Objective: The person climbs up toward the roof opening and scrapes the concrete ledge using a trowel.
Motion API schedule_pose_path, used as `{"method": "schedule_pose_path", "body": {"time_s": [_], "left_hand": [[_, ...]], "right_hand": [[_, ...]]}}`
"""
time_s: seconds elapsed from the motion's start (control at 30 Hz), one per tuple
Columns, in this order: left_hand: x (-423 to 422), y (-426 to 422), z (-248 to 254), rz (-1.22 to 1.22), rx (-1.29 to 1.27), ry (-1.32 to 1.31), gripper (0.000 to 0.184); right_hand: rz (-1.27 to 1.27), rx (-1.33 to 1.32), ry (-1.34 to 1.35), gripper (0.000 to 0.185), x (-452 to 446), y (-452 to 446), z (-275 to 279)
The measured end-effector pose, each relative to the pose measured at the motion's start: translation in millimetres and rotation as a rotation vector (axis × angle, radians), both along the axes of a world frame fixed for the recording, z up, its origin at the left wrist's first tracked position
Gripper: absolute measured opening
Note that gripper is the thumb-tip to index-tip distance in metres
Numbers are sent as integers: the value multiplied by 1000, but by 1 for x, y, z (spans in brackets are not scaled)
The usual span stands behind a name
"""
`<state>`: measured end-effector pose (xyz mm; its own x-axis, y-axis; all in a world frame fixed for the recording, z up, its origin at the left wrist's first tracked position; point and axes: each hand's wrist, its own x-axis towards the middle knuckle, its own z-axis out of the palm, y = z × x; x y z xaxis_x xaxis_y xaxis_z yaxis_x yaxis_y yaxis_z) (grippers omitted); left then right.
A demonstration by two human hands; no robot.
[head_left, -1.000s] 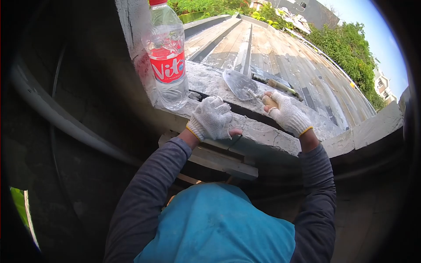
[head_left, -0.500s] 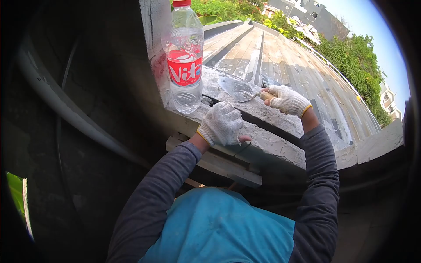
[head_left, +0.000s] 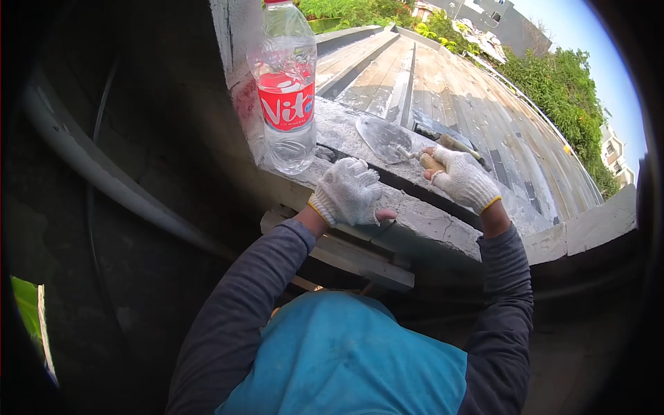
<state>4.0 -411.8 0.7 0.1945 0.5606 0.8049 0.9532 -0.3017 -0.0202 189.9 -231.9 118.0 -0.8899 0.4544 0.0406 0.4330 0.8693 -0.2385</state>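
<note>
My right hand (head_left: 462, 178), in a white knitted glove with bare fingertips, is closed round the wooden handle of a trowel (head_left: 384, 140). The trowel's mortar-smeared blade lies low over the rough pale ledge (head_left: 436, 225). My left hand (head_left: 347, 194), gloved the same way, rests on the ledge's near edge with its fingers curled over it and the thumb sticking out to the right. A clear plastic bottle (head_left: 287, 142) with a red label stands upright just behind and left of that hand.
Another tool with a wooden handle (head_left: 462, 149) lies beyond my right hand. A dark gap (head_left: 429, 197) runs along the ledge. Past it spreads a ribbed roof (head_left: 456, 97). A pale wall edge (head_left: 235, 62) rises left of the bottle, and a beam (head_left: 363, 261) sits below the ledge.
My right hand and the trowel have moved a little right and nearer to me. More of the wooden-handled tool behind now shows. My left hand has stayed in place.
</note>
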Motion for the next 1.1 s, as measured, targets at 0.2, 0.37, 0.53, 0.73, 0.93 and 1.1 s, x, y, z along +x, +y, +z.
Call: {"method": "schedule_pose_path", "body": {"time_s": [0.2,0.37,0.53,0.73,0.93,1.1], "left_hand": [[3,2,-2,29,-5,9,53],[0,3,3,-51,-55,85,47],[0,6,0,-39,-78,135,51],[3,5,2,95,-49,73,56],[4,3,6,81,-6,71,54],[3,5,1,69,2,62,53]], "right_hand": [[-28,-69,98,47,15,-5,-11],[17,-54,77,46,32,-7,4],[-181,25,246,46,42,33,-17],[-164,34,305,48,43,33,-24],[-54,198,146,49,46,15,-16],[-206,188,346,50,41,18,-31]]}}
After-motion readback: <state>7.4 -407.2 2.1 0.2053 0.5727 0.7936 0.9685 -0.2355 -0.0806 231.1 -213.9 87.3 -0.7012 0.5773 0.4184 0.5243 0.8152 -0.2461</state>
